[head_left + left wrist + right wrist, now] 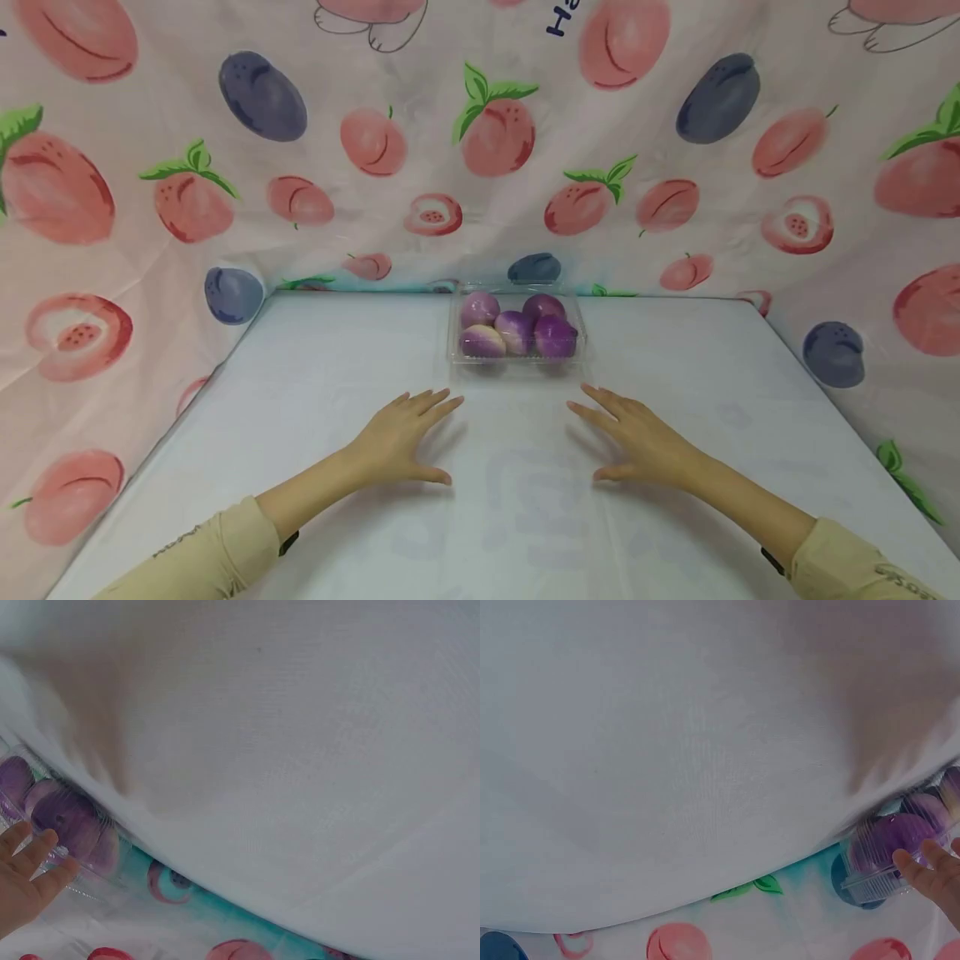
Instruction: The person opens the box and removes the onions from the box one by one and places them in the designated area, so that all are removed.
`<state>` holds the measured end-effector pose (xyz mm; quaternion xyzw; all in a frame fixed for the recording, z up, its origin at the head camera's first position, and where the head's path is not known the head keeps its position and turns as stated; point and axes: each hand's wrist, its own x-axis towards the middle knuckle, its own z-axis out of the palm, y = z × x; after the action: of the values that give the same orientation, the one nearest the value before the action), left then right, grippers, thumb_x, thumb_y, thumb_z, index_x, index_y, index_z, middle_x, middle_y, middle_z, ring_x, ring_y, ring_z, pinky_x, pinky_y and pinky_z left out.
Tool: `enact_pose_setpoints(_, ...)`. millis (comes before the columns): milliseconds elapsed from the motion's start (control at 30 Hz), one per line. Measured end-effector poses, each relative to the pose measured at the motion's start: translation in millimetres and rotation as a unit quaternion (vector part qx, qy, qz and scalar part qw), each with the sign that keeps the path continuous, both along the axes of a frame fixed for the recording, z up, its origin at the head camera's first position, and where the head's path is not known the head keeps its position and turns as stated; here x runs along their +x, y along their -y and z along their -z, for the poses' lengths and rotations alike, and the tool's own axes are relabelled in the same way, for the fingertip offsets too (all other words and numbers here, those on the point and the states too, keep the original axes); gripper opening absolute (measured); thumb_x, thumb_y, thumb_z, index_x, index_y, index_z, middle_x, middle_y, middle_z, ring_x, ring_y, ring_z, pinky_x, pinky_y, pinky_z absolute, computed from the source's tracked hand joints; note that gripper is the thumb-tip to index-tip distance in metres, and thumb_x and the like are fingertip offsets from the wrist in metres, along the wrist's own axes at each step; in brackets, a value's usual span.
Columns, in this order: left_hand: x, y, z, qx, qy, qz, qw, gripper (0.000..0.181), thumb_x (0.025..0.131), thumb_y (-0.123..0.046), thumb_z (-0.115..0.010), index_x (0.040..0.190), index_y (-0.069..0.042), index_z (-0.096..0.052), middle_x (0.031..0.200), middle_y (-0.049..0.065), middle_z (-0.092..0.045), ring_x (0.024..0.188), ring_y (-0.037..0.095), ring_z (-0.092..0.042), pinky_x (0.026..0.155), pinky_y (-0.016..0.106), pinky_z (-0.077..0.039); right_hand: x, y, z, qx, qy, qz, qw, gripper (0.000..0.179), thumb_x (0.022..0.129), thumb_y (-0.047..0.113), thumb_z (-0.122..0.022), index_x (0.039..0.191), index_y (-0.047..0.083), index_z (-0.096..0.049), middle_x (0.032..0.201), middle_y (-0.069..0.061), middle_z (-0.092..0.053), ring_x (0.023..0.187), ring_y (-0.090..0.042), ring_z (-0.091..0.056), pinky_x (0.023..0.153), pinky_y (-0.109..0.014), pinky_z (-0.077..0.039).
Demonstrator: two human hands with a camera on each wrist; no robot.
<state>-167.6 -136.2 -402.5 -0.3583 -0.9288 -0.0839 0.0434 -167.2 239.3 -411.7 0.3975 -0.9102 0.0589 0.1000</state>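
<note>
A clear plastic clamshell box (517, 362) rests at the far edge of the white table, its lid down over several round purple-and-cream vegetables that look like turnips (556, 337). My left hand (401, 437) hovers over the table on the near left side of the box, fingers spread and thumb apart, holding nothing. Mirroring it on the near right, my right hand (645, 437) has its fingers extended and is bare too. In the left wrist view, fingertips (45, 838) overlap the box; the right wrist view likewise shows fingers (922, 874) in front of it.
The white table (525, 500) has faint markings showing through its cover. A pink cloth (420, 83) printed with peaches and dark plums hangs behind the table and along both sides. Rolled beige sleeves (232, 542) cover the forearms.
</note>
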Motion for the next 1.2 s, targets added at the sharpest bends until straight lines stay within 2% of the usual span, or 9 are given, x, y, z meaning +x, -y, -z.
enact_pose_setpoints(333, -0.5, 0.9, -1.3, 0.018, -0.014, -0.005, 0.9997, 0.086, 0.067, -0.056, -0.077, 0.136, -0.012, -0.049, 0.137, 0.013, -0.053, 0.123, 0.029, -0.053, 0.102, 0.050, -0.042, -3.2, 0.3, -2.2, -0.007, -0.023, -0.012, 0.9996, 0.092, 0.065, 0.043, -0.083, 0.141, 0.013, -0.041, 0.139, -0.016, -0.048, 0.120, -0.032, -0.053, 0.089, -0.051, -0.049)
enact_pose_setpoints(500, 0.4, 1.7, 2.2, 0.031, -0.006, -0.023, 0.9992, 0.075, 0.070, -0.048, -0.078, 0.132, -0.013, -0.054, 0.127, 0.009, -0.061, 0.113, 0.028, -0.060, 0.096, 0.044, -0.048, -2.8, 1.5, -2.9, -0.019, -0.008, -0.003, 0.9998, 0.081, 0.067, 0.038, -0.083, 0.135, 0.012, -0.049, 0.131, -0.015, -0.056, 0.115, -0.031, -0.056, 0.090, -0.051, -0.048)
enact_pose_setpoints(667, 1.2, 3.2, 4.9, 0.061, 0.009, -0.038, 0.9974, 0.056, 0.077, -0.038, -0.076, 0.124, -0.013, -0.060, 0.118, 0.006, -0.067, 0.106, 0.025, -0.064, 0.088, 0.041, -0.052, -2.8, 4.1, -5.0, -0.031, -0.017, -0.005, 0.9994, 0.068, 0.069, 0.034, -0.082, 0.127, 0.009, -0.058, 0.122, -0.013, -0.062, 0.108, -0.028, -0.060, 0.088, -0.047, -0.050)
enact_pose_setpoints(867, 0.1, 5.3, 3.0, 0.111, 0.046, -0.059, 0.9910, 0.037, 0.083, -0.030, -0.072, 0.114, -0.010, -0.067, 0.114, 0.004, -0.069, 0.106, 0.023, -0.065, 0.089, 0.041, -0.052, -4.7, 9.0, -7.6, -0.049, -0.023, -0.007, 0.9985, 0.053, 0.074, 0.020, -0.079, 0.122, 0.005, -0.061, 0.115, -0.013, -0.065, 0.102, -0.028, -0.062, 0.084, -0.046, -0.052)
enact_pose_setpoints(1067, -2.0, 5.3, -0.8, 0.140, 0.070, -0.077, 0.9847, 0.035, 0.085, -0.026, -0.070, 0.115, -0.008, -0.067, 0.104, 0.006, -0.072, 0.095, 0.023, -0.067, 0.083, 0.041, -0.053, -9.5, 14.8, -8.5, -0.071, -0.047, -0.011, 0.9964, 0.046, 0.075, 0.016, -0.078, 0.117, 0.004, -0.064, 0.110, -0.012, -0.067, 0.099, -0.027, -0.064, 0.083, -0.044, -0.053)
enact_pose_setpoints(1200, -4.7, 6.3, -3.8, 0.167, 0.083, -0.102, 0.9771, 0.036, 0.085, -0.026, -0.069, 0.116, -0.008, -0.066, 0.102, 0.007, -0.072, 0.094, 0.024, -0.067, 0.080, 0.041, -0.053, -12.5, 18.1, -9.8, -0.080, -0.057, -0.014, 0.9951, 0.046, 0.075, 0.016, -0.078, 0.117, 0.005, -0.064, 0.110, -0.012, -0.067, 0.100, -0.027, -0.064, 0.083, -0.044, -0.053)
